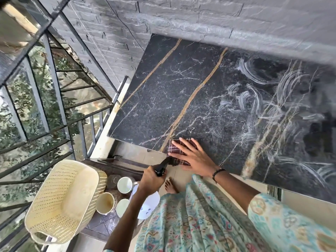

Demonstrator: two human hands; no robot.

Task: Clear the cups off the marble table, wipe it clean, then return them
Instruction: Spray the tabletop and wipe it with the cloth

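Head view, looking steeply down. A black marble table with gold veins stands against a grey brick wall. No cups stand on it, and its right part shows pale curved wipe smears.

The right hand lies flat, fingers spread, pressing a dark checked cloth onto the table's near edge. A dark band circles that wrist.

The left hand, just below the edge, is closed around a black spray trigger on a white bottle, nozzle aimed toward the cloth.

Three cups sit close together on a low dark stand to the left of the table, beside a cream basket. A bare foot rests on the tiled floor. Left of it all, a metal railing has greenery behind it.
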